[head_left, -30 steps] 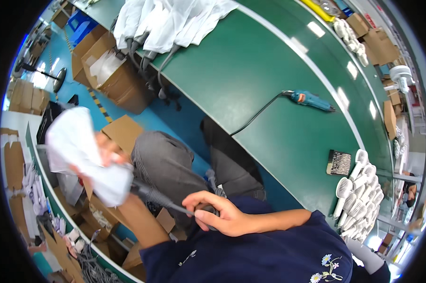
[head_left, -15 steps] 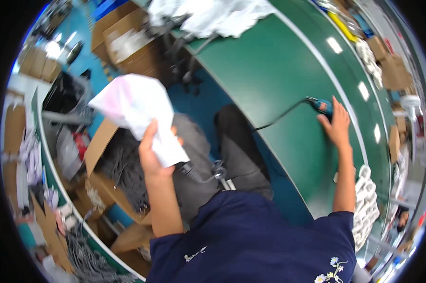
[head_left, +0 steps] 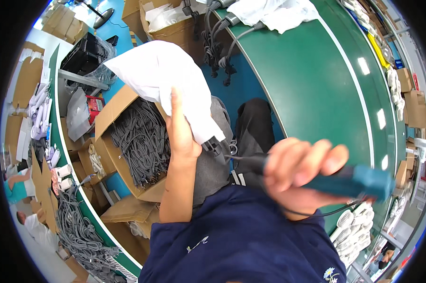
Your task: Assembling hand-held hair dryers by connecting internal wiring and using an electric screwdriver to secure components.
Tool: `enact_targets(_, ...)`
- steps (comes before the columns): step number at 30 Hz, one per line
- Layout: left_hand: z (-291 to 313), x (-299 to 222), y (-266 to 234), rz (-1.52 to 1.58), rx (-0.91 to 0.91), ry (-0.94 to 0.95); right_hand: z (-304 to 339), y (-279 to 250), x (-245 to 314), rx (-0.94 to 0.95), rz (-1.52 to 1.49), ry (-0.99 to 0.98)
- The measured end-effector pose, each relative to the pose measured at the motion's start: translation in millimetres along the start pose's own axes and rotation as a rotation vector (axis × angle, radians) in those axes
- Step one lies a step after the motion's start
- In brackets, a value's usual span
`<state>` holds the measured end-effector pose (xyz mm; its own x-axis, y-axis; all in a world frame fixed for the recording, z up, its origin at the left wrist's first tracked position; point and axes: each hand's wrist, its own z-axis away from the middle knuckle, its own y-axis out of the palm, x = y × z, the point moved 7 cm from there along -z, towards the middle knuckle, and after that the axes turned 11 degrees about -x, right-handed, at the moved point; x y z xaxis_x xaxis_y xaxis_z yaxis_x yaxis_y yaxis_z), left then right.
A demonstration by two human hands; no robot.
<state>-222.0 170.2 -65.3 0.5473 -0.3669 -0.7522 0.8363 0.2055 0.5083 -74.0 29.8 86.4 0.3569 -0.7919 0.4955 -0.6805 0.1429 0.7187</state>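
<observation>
Hands both loaded, well apart. Left hand is raised over the lap, clamped on a white plastic bag with a black plug end sticking out of its lower corner. Right hand is wrapped around a teal powered hand tool, blurred, held close to the chest; its thin black cord loops down under the wrist. Tool nose looks aimed toward the plug end, but the two are apart; contact not visible. Green worktop with a white edge stripe curves off ahead and to the right, with loose white bags heaped at its far end and black cable ends hanging off that edge. White moulded parts are stacked at the near right edge. Open cardboard box full of grey cables sits on the floor just left of the knees, and more grey cable is piled along the second green bench on the left. Judgement on progress: one bagged piece is picked up and the tool is in hand, so this piece reads as early to mid cycle, with the actual tool work on the plug end not yet shown as done. Overall the box is still well filled, so plenty of stock looks left. How many pieces are finished cannot be told.
</observation>
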Motion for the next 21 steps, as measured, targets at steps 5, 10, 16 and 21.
enact_targets(5,-6.3,-7.6,-8.1,-0.135,-0.051,0.17,20.5,21.6,-23.0,0.18,0.131,-0.041)
enact_targets(10,-1.6,-15.8,-8.5,-0.156,-0.075,0.183,24.8,21.7,-26.5,0.186,0.05,-0.046)
enact_targets(16,-1.5,-12.8,-5.5,-0.148,-0.054,0.203,25.8,27.2,-26.8,0.211,0.114,-0.085)
enact_targets(21,1.0,-11.3,-5.7,-0.119,-0.054,0.181,31.7,26.4,-38.3,0.212,0.189,-0.068)
